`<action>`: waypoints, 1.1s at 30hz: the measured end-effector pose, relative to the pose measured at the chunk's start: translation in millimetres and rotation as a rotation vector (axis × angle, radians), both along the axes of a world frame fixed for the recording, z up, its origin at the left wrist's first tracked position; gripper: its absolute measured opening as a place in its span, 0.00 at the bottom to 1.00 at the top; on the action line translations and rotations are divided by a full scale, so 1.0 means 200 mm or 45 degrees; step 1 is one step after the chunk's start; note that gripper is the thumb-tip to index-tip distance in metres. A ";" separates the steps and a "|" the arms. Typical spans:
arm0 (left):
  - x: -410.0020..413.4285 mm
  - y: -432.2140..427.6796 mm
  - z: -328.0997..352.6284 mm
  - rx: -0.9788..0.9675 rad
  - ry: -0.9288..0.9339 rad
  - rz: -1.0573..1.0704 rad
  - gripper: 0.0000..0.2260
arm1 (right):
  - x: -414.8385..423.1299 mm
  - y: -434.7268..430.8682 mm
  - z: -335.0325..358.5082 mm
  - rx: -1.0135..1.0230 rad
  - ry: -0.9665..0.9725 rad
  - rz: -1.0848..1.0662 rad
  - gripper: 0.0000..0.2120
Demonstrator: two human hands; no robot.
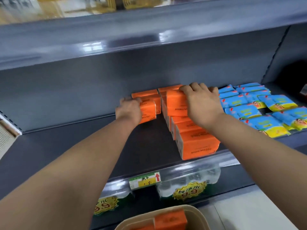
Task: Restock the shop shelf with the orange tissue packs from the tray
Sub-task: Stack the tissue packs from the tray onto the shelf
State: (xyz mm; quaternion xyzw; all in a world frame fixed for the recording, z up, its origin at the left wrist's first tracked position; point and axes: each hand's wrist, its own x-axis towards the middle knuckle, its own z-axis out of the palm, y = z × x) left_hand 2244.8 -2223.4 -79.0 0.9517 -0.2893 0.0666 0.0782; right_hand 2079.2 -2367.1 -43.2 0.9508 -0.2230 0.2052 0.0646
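Both my arms reach deep into the dark grey shelf (69, 143). My left hand (128, 110) grips an orange tissue pack (148, 112) at the left end of the back row. My right hand (201, 103) grips another orange pack (176, 103) lifted on top of the row of several orange packs (196, 140) that runs from the back to the shelf's front edge. More orange packs (170, 220) lie in the beige tray (197, 213) at the bottom of the view.
Several blue and yellow wipe packs (259, 108) fill the shelf to the right of the orange row. A price tag (144, 180) sits on the shelf's front rail. Bottled water bundles (187, 185) stand on the shelf below. Another shelf board (132, 37) hangs overhead.
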 end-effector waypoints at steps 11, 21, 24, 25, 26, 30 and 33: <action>0.02 -0.14 -0.09 -0.193 0.029 -0.004 0.20 | 0.01 -0.05 -0.03 0.021 -0.073 0.093 0.24; 0.09 0.23 0.10 -0.372 0.019 0.053 0.27 | 0.25 0.25 0.11 0.216 -0.100 0.357 0.23; 0.10 0.31 0.09 -0.363 0.071 0.058 0.26 | 0.35 0.31 0.04 0.237 0.055 0.360 0.23; 0.11 0.33 0.07 -0.352 0.102 0.052 0.26 | 0.37 0.32 0.01 0.249 0.106 0.350 0.24; 0.11 0.35 0.05 -0.342 0.139 0.040 0.25 | 0.39 0.33 -0.02 0.258 0.150 0.338 0.24; 0.11 0.37 -0.03 -0.354 0.303 -0.064 0.22 | 0.45 0.32 -0.12 0.261 0.260 0.278 0.26; 0.09 0.36 -0.07 -0.361 0.432 -0.128 0.20 | 0.46 0.32 -0.16 0.231 0.302 0.193 0.28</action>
